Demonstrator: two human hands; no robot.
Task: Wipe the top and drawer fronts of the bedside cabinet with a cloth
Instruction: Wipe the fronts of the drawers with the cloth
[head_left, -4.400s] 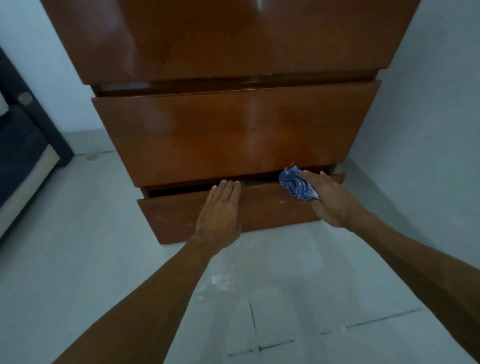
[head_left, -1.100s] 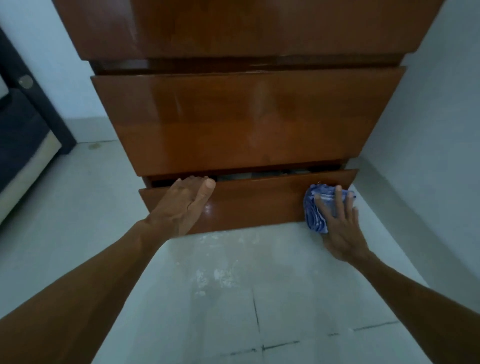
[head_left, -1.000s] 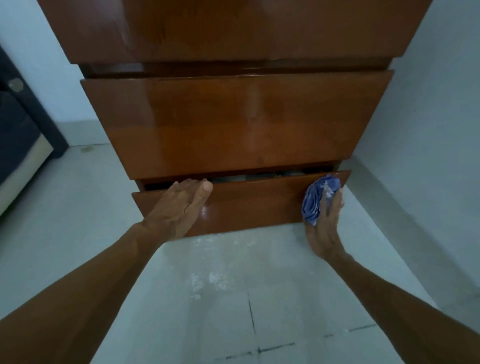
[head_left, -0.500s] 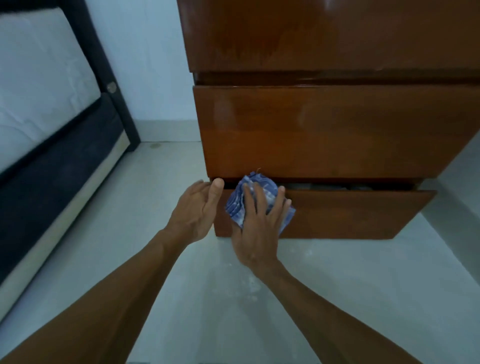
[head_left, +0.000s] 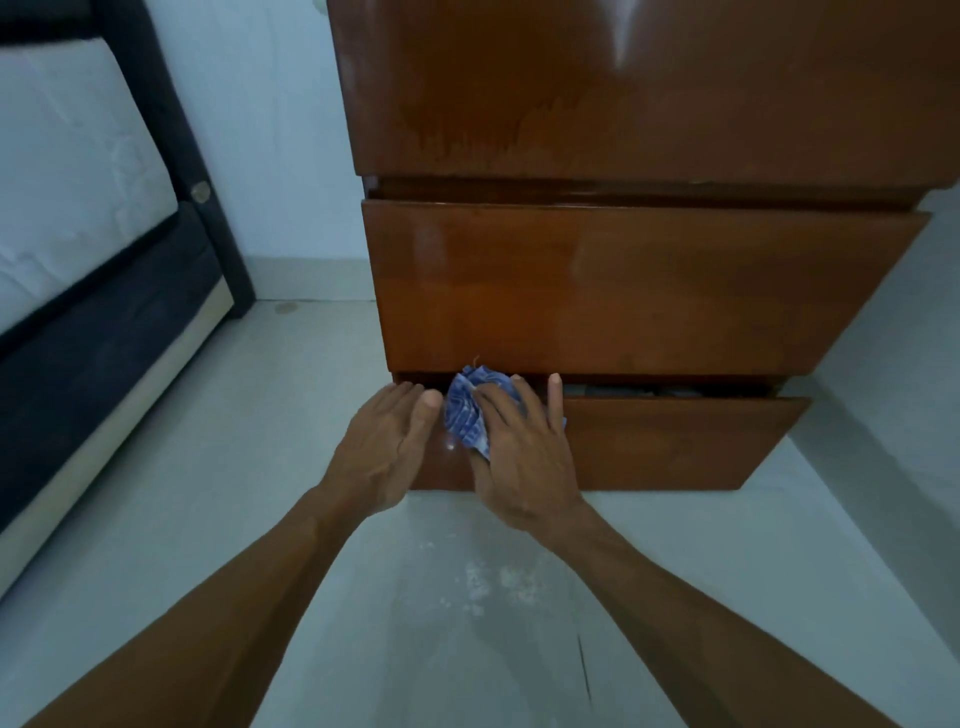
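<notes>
The right hand (head_left: 524, 462) presses a crumpled blue cloth (head_left: 465, 415) with spread, straight fingers against the left end of the bedside cabinet's (head_left: 623, 286) bottom drawer (head_left: 675, 441), which is ajar with contents too dim to tell, while the left hand (head_left: 384, 447) rests flat and empty just beside it.

No readable text, label or number anywhere.

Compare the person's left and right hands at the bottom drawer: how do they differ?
The right hand presses a blue cloth against the bottom drawer front; the left hand holds nothing. The right hand's fingers are spread; the left hand's lie close together. The left hand is at the drawer's left end, the right hand just inward of it. Both hands are open, at the same drawer.
</notes>
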